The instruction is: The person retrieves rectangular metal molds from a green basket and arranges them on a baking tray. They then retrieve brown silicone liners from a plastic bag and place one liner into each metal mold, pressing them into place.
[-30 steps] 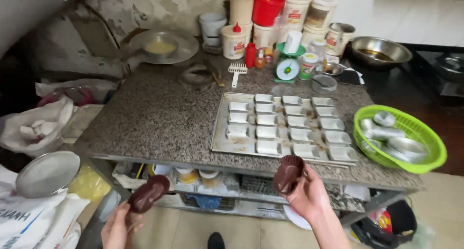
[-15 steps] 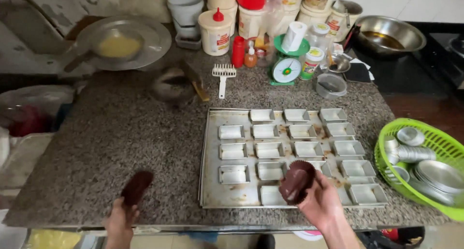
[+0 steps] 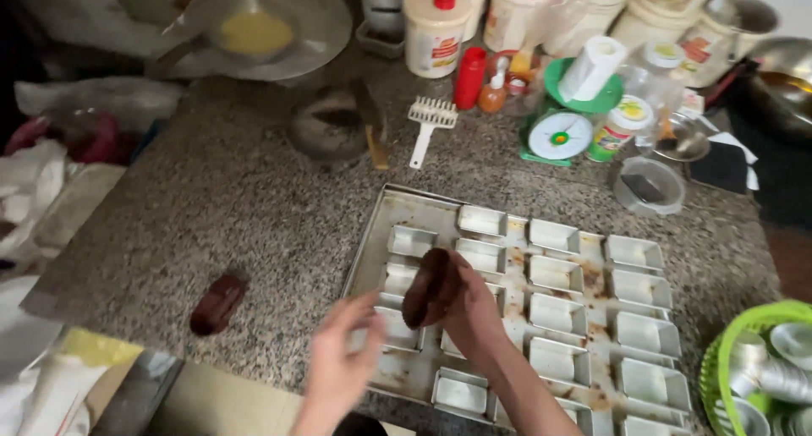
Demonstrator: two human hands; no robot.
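Dough, a dark brown oblong lump (image 3: 430,287), sat clasped in the right hand (image 3: 470,311), held just above a metal baking tray (image 3: 370,240). The fingers wrapped around the lump's right side, so only its left and upper parts showed. The left hand (image 3: 340,360) was beside it, empty, fingers spread loosely and blurred, reaching toward the lump but not clearly touching it. Both forearms entered from the bottom edge.

The tray lay on a speckled grey stone surface (image 3: 211,208) and carried rows of small rectangular tin moulds (image 3: 556,274), each pale inside, with brown smears on the tray floor between them. A second dark brown lump (image 3: 217,303) lay alone on the surface, well to the left of the tray and apart from both hands.

Farther back, near the tray's upper left corner, stood a small dark bowl (image 3: 328,127) with a white plastic brush (image 3: 426,123) just beside it. Behind those sat a wide metal pan (image 3: 313,26) holding something yellow (possibly oil or butter; it was hard to tell). To the right stood a white squeeze bottle with a red tip (image 3: 433,32), a red bottle (image 3: 469,76) and a green kitchen scale (image 3: 562,123) with a white roll on top. A green basket (image 3: 719,360) of round metal cups filled the lower right corner.
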